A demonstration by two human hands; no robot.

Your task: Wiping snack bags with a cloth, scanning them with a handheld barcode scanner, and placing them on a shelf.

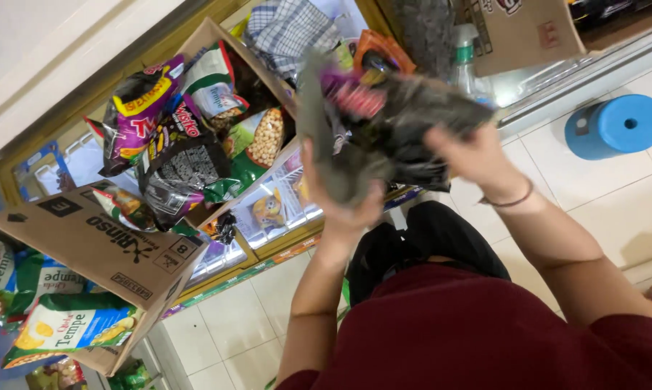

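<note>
A cardboard box (221,94) at 10 o'clock is filled with snack packets (160,137). A blurred dark packet (405,123) at 12 o'clock is gripped by both raised hands: left hand (340,195) closed beneath it, right hand (470,155) closed on its edge.

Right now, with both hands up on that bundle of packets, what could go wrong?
The left hand and right hand hold a blurred bundle of snack packets; one might slip free. The open cardboard box below is heaped with tilted snack bags, which could slide over its edge. The grip itself is too blurred to judge.
</note>
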